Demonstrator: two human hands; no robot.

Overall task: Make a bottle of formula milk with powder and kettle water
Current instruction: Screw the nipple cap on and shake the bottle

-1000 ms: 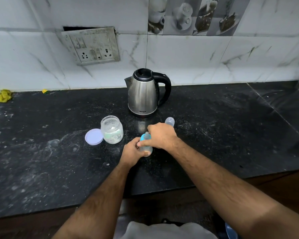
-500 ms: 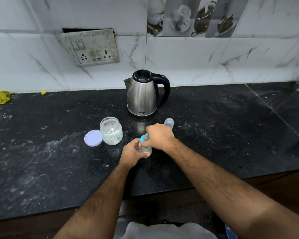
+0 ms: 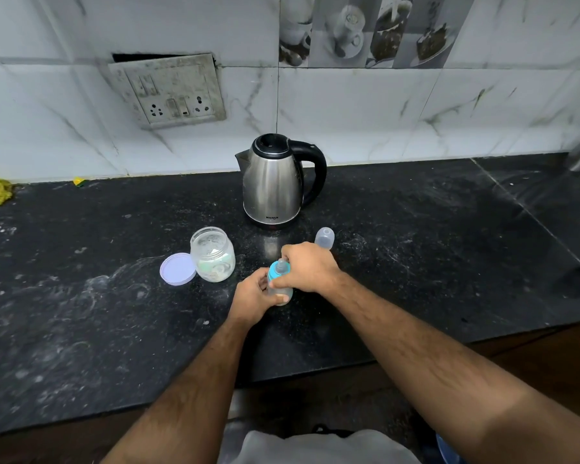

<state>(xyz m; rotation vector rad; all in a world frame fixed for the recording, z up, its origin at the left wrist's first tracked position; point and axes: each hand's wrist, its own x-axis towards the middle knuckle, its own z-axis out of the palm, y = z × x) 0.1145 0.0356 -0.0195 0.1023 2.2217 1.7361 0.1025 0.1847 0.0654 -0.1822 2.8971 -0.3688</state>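
Left hand [image 3: 253,296] and right hand [image 3: 310,267], both curled, in grip.

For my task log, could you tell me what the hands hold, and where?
Both hold the baby bottle: the left hand grips its clear body, the right hand grips the blue collar below the teat.

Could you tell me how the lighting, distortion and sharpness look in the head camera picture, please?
Head view: dim, cool light; a soft glare streak on the kettle, its reflection on the counter; wide-angle bending bows the wall tiles; bottle and both hands reasonably sharp, corners softer.
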